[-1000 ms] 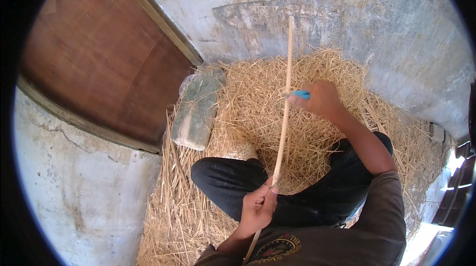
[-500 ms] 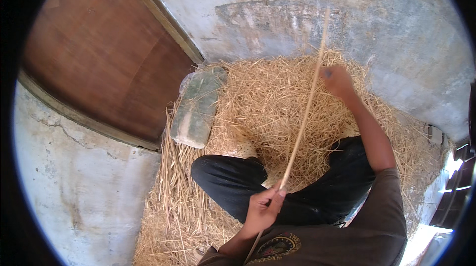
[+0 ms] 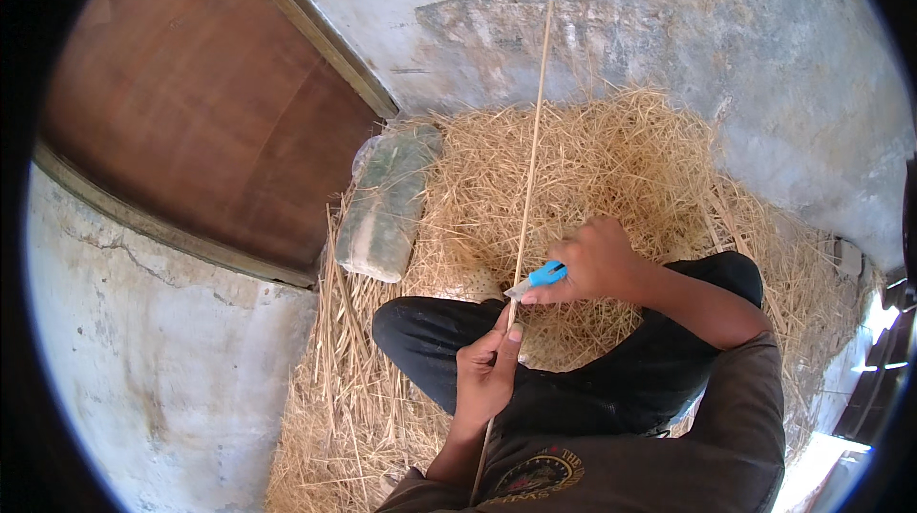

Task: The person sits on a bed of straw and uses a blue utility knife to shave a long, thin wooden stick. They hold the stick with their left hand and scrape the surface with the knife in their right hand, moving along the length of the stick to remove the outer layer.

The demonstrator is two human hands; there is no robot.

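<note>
A long, thin, pale stick (image 3: pixel 533 150), perhaps bamboo or reed, slants from beside my body up past the straw toward the wall. My left hand (image 3: pixel 486 372) is closed round its lower part, thumb along the top. My right hand (image 3: pixel 594 263) grips a utility knife (image 3: pixel 548 273) with a light blue handle. Its blade rests against the stick just above my left fingers. Part of the knife's handle is hidden inside my right hand.
Loose straw shavings (image 3: pixel 611 150) lie heaped before my crossed legs (image 3: pixel 430 341). A greenish wrapped block (image 3: pixel 387 207) lies at the left, near cut stalks (image 3: pixel 349 360). A brown door panel (image 3: pixel 210 102) and a stained wall (image 3: pixel 764 64) stand close by.
My right hand has come back from the far end, down and left, bringing the knife to the stick near my left hand. The stick's far end has swung left.
</note>
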